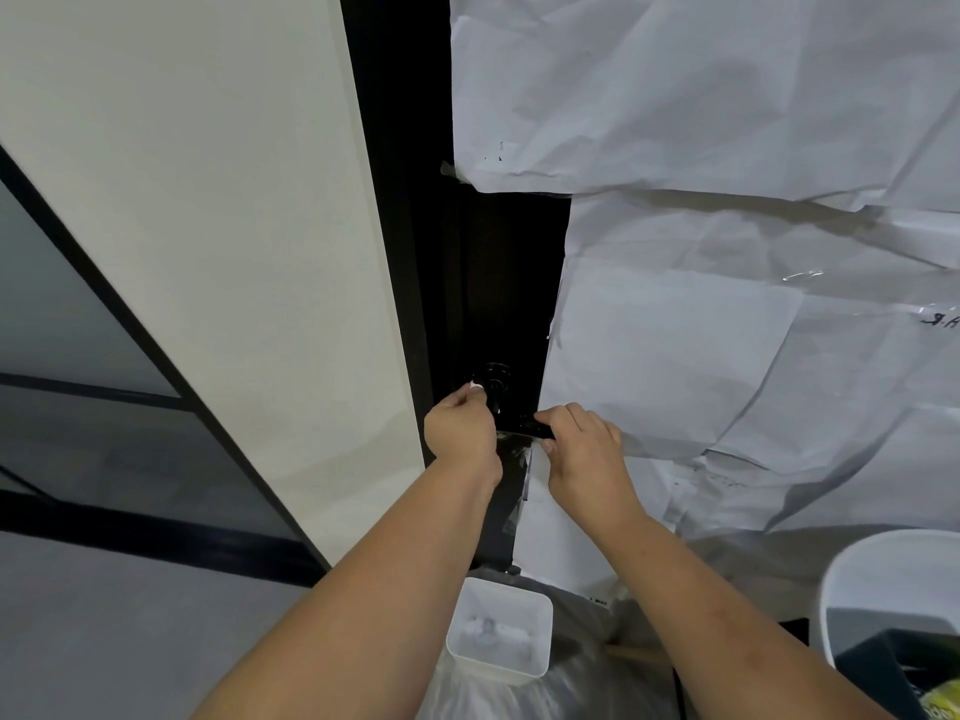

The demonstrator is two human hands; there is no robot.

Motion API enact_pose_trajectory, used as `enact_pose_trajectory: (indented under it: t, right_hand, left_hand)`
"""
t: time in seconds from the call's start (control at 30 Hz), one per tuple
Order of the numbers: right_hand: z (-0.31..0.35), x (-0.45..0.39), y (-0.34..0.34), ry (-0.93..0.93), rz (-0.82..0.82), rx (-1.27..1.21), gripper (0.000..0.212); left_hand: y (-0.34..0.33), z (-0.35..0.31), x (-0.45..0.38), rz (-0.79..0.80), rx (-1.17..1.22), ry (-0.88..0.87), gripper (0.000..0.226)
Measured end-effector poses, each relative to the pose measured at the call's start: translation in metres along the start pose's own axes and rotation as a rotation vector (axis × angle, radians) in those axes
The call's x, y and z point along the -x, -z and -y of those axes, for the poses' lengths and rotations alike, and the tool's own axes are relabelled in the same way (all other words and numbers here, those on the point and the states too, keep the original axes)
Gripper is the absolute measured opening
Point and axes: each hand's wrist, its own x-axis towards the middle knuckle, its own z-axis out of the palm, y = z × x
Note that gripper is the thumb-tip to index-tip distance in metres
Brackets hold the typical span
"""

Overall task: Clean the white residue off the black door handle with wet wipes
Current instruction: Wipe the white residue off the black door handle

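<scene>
Crumpled white protective paper point(727, 304) covers most of the black door point(483, 283) in front of me, and only a dark strip around the lock stays bare. To the left I see a pale cream wall panel point(234, 226) with black-framed glass beside it. Low in the view, a small white square plastic bin point(498, 631) stands under my arms with some white crumpled pieces inside, I believe used wipes. A larger white round tub point(893, 579) is at the bottom right corner.

The black metal lever door handle point(524, 426) is on the bare strip, between my two hands, with its round base above it. My right hand point(587, 454) has its fingers curled over the outer end of the lever and grips it, I think to keep it steady. My left hand point(460, 431) is closed in a pinch on a small white wet wipe point(476, 385) and presses it against the round base of the handle.

About progress, I judge the cleaning is in the middle. The base looks mostly black, but pale marks show on the lever near my right fingers; I cannot tell if they are residue or only reflections. The part under my right hand is hidden, so it probably remains to be wiped.
</scene>
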Motion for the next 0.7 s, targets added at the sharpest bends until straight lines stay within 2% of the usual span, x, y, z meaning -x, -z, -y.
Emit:
enact_pose_trajectory:
  t: [0.13,0.27,0.7]
  right_hand:
    - [0.0,0.0,-0.001,0.003,-0.006,-0.001,0.033]
    - [0.0,0.0,-0.001,0.005,-0.003,0.007,0.034]
    - [-0.004,-0.001,-0.002,0.019,0.0,0.007,0.035]
  left_hand:
    - [0.008,0.002,-0.001,0.001,-0.366,-0.356,0.027]
    - [0.011,-0.003,-0.002,-0.001,-0.632,-0.541,0.027]
    - [0.017,-0.002,-0.005,0.019,-0.891,-0.89,0.026]
